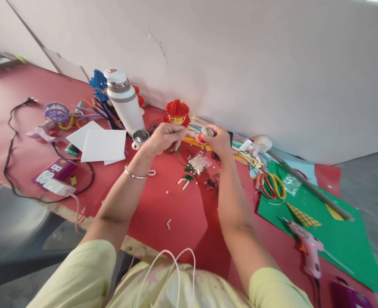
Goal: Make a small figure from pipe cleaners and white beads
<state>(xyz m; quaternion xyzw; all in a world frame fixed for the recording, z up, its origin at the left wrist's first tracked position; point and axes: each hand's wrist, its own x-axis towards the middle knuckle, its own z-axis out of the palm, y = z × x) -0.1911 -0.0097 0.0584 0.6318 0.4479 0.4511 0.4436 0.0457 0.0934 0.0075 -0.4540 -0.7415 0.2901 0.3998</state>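
Observation:
My right hand [221, 141] holds a small spool [203, 137] with red winding and a pale end, raised above the far part of the red table. To its left, my left hand [167, 137] is closed with the fingers pinched, pointing toward the spool. Whatever lies between those fingertips is too fine to make out. Below the hands lies a clear bag of pearl beads [198, 163], with a few loose beads around it. Near it are a dark beaded flower [210, 184], a pale bent pipe cleaner [184, 183] and a small pearl ring [152, 173].
A white thermos [125, 102] and its steel cup [140, 137] stand left of my hands. White paper [103, 145] lies farther left. Scissors [274, 186], a pink glue gun [307, 248] and green sheet [339, 252] are at right. A red ornament [177, 110] stands behind.

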